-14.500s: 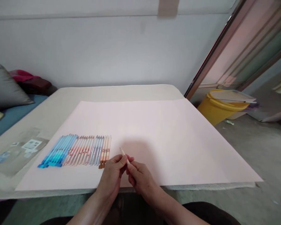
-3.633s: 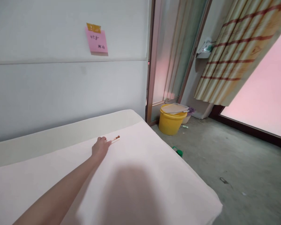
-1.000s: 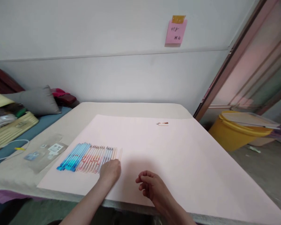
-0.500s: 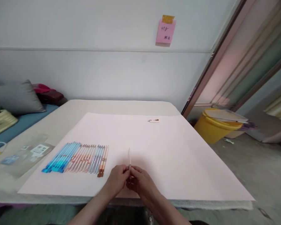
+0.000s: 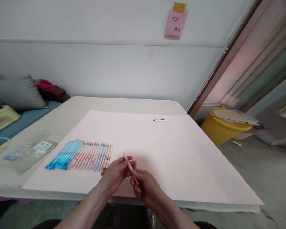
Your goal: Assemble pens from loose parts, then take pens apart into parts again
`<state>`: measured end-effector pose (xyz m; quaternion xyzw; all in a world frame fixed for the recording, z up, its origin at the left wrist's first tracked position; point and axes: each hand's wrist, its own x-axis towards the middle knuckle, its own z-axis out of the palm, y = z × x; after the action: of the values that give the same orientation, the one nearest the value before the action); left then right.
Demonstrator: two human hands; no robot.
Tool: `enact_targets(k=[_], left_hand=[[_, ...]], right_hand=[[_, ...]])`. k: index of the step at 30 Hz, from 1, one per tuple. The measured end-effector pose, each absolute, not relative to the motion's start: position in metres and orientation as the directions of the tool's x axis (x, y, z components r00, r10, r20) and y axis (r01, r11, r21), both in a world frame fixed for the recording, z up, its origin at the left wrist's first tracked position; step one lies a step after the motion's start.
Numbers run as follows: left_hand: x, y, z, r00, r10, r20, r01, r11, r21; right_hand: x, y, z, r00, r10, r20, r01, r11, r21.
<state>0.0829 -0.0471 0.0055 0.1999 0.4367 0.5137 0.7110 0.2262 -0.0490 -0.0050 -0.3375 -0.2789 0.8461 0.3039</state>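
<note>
Jutting from right grip (image 5: pixel 146 184): pen (image 5: pixel 128 163).

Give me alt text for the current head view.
A right hand grips a pale pen above a pink sheet, the pen's tip by the left hand. On the sheet's left lies a row of pens; pen-like pieces lie near its far edge.

A cream-covered surface (image 5: pixel 128 105) bears a clear bag (image 5: pixel 26 161), left, and a pink sheet (image 5: pixel 181 152) with pens (image 5: pixel 85 156) near left, pen-like items (image 5: pixel 159 121) far right.
</note>
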Motion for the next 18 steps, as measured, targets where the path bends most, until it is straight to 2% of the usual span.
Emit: enact_targets(k=[6,9,14,18], left_hand=[[0.086,-0.05,0.011,0.1,0.915,-0.391,-0.591,0.371,0.717],[0.088,-0.052,0.014,0.107,0.917,-0.383,-0.59,0.369,0.719],[0.091,-0.054,0.016,0.048,0.945,-0.325,-0.568,0.293,0.769],[0.094,-0.053,0.014,-0.023,0.939,-0.343,-0.522,0.281,0.805]], right_hand=[[0.226,-0.053,0.002,-0.654,0.643,-0.4,-0.346,-0.723,-0.597],[0.226,-0.054,0.006,-0.682,0.63,-0.371,-0.341,-0.723,-0.602],[0.224,-0.057,0.009,-0.597,0.721,-0.351,-0.291,-0.602,-0.743],[0.22,-0.059,0.006,-0.5,0.793,-0.348,-0.193,-0.494,-0.848]])
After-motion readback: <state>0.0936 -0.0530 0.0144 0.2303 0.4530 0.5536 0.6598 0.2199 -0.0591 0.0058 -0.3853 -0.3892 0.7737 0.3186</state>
